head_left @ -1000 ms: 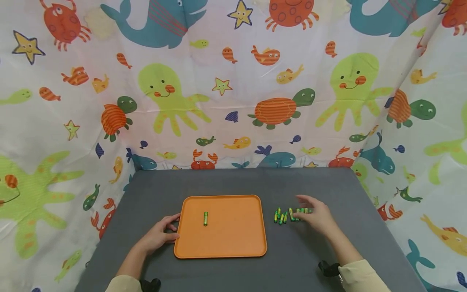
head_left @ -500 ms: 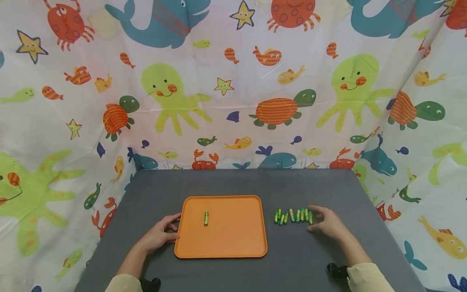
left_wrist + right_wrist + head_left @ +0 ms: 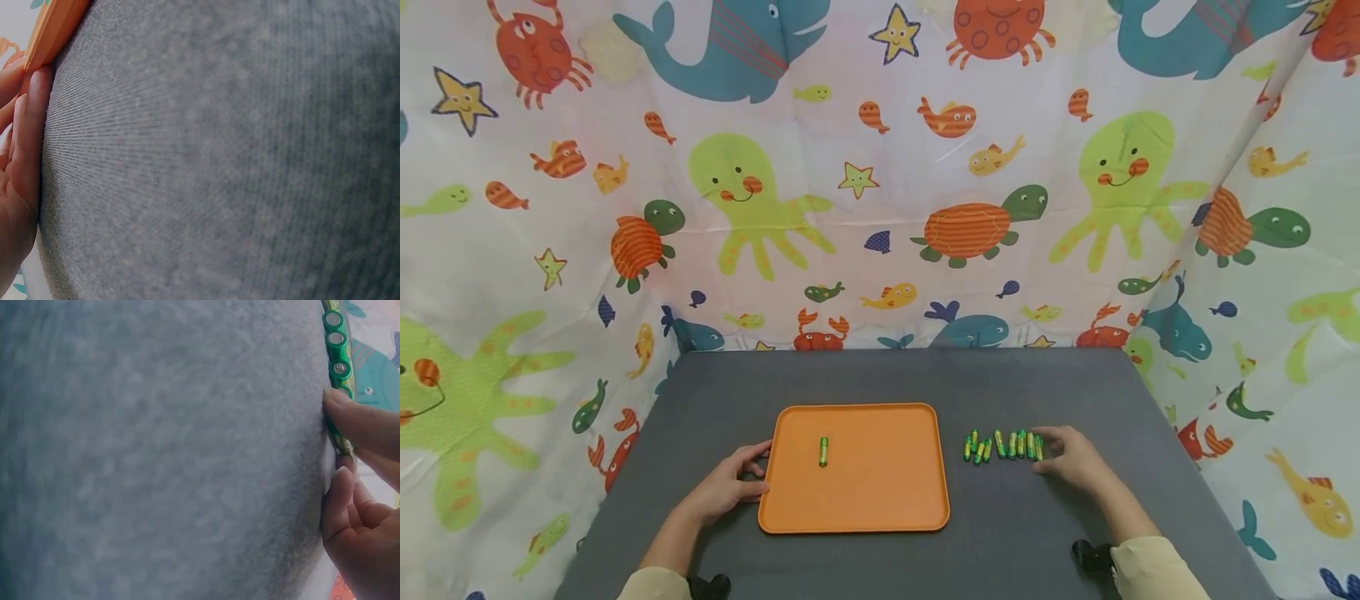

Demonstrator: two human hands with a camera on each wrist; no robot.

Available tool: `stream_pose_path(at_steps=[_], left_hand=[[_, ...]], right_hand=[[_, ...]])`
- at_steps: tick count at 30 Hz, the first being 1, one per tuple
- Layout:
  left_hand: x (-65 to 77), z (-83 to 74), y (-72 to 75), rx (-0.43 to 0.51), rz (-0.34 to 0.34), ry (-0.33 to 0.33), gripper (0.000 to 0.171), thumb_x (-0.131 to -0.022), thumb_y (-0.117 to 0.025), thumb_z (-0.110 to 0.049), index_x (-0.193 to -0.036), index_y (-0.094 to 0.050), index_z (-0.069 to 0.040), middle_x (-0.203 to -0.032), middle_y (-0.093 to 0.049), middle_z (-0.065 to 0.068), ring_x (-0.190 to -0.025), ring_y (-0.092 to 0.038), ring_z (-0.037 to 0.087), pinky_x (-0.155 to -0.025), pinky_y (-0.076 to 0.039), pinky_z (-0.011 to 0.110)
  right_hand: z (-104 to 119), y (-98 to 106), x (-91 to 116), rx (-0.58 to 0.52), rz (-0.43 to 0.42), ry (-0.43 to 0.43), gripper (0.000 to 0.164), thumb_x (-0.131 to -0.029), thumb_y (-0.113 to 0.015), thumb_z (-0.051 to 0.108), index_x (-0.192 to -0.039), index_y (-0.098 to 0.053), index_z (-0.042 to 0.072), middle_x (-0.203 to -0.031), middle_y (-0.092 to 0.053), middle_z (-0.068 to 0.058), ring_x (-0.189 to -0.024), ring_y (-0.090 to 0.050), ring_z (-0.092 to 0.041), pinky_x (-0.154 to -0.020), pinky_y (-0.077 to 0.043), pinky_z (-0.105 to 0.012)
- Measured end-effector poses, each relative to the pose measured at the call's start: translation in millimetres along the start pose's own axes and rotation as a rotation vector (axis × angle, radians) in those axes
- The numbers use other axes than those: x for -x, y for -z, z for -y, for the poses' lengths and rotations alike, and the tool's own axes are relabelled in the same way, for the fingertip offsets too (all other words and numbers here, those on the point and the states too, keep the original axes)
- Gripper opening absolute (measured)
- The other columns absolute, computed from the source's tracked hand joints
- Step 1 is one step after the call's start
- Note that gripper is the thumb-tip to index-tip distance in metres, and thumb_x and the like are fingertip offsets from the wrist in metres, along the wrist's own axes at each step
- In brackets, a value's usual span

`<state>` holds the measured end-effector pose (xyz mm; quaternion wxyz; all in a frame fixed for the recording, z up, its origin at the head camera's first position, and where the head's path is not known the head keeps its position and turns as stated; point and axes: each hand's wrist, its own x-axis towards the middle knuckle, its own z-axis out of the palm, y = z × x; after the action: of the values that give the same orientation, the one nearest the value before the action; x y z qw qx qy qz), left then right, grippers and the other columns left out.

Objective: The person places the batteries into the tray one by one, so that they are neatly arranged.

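Observation:
My left hand (image 3: 727,481) touches the left rim of an orange tray (image 3: 880,500), with thumb and fingertips spread along it. The left wrist view shows the thumb (image 3: 39,94) against the tray's edge (image 3: 59,31). A single green-and-yellow battery (image 3: 823,452) lies on the tray, left of its middle. My right hand (image 3: 1075,458) pinches the rightmost battery (image 3: 1038,447) of a row by its two ends, between thumb and index finger. In the right wrist view, the thumb (image 3: 350,412) covers part of it, while flat metal ends of neighbouring batteries (image 3: 337,339) show above.
Several more batteries (image 3: 977,447) lie loosely bunched between the tray and the row. Everything rests on a grey table (image 3: 880,571). A white curtain (image 3: 850,250) printed with sea animals hangs behind and at both sides.
My right hand has moved off the row's middle to its right end, and the rightmost battery now sits slightly closer to its neighbours. My left hand and the tray have stayed put.

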<state>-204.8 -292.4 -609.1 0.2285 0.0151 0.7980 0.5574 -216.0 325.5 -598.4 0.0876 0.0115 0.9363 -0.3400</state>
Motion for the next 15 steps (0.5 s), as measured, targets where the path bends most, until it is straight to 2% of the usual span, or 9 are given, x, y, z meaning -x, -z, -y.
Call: stream_pose_path(at_steps=[9,15], left_hand=[[-1.9,0.4,0.5,-0.003,-0.026,0.019,0.079,-0.088,-0.077,-0.009,-0.156,-0.039,-0.015,-0.142,-0.04,0.013,-0.108,-0.048,0.028,-0.081,-0.06,0.039],[1.8,-2.6,-1.9,0.006,-0.016,0.017,0.079,-0.089,-0.076,-0.006,-0.157,-0.037,-0.012,-0.144,-0.039,0.015,-0.109,-0.047,0.029,-0.081,-0.059,0.04]], right_hand=[[-1.4,0.1,4.2,-0.007,-0.054,-0.031,0.065,-0.073,-0.091,0.018,-0.13,-0.064,0.001,-0.12,-0.063,-0.024,-0.108,-0.062,-0.038,-0.083,-0.051,-0.053],[-9.7,2.3,5.8,-0.107,-0.115,-0.04,0.066,-0.078,-0.088,0.019,-0.133,-0.06,-0.004,-0.121,-0.067,-0.025,-0.105,-0.067,-0.035,-0.082,-0.056,-0.048]])
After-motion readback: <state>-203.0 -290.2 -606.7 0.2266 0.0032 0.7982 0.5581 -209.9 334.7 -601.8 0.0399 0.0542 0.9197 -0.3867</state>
